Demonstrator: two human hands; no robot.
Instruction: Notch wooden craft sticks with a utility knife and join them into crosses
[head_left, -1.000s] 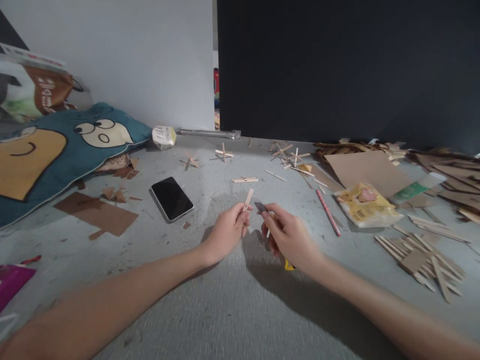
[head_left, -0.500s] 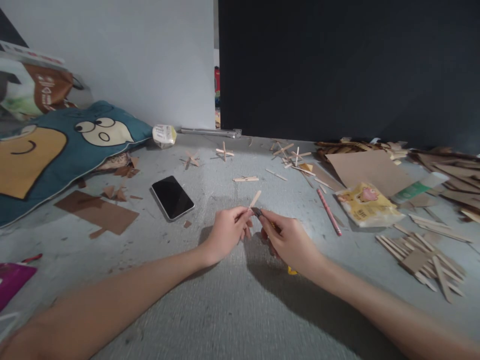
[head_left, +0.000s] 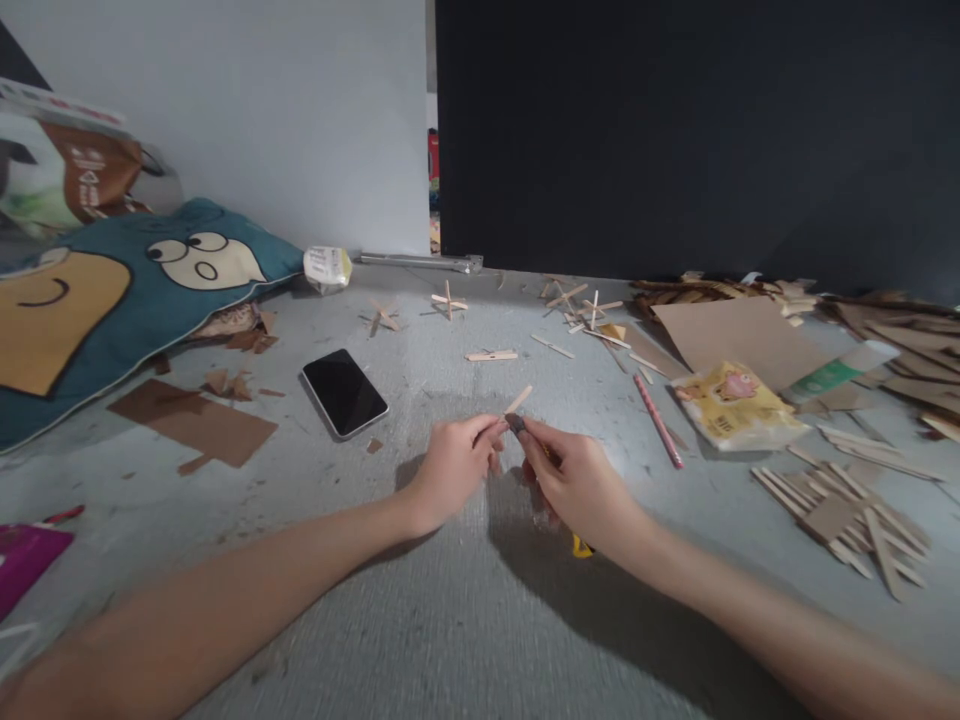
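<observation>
Between the pinched fingers of my left hand (head_left: 454, 465) is a wooden craft stick (head_left: 519, 400), its free end pointing up and to the right. My right hand (head_left: 581, 480) is closed round a utility knife (head_left: 581, 546); a yellow end shows below the palm, and the dark front part meets the stick near my left fingertips. Most of the knife's handle is hidden in the fingers. Both hands are close together just above the grey table (head_left: 442, 620). Beyond them lies a short stick piece (head_left: 491, 356).
A phone (head_left: 345, 393) and brown cardboard (head_left: 195, 425) lie to the left, by a blue cushion (head_left: 247, 235). Small crossed-stick pieces (head_left: 449, 301) stand at the back. To the right are a red pencil (head_left: 658, 422), a yellow packet (head_left: 735, 405), a glue stick (head_left: 840, 372) and several loose craft sticks (head_left: 889, 555).
The craft stick has tilted further right at its free end. The knife has turned slightly, with more of its yellow end showing. My hands stay in nearly the same place.
</observation>
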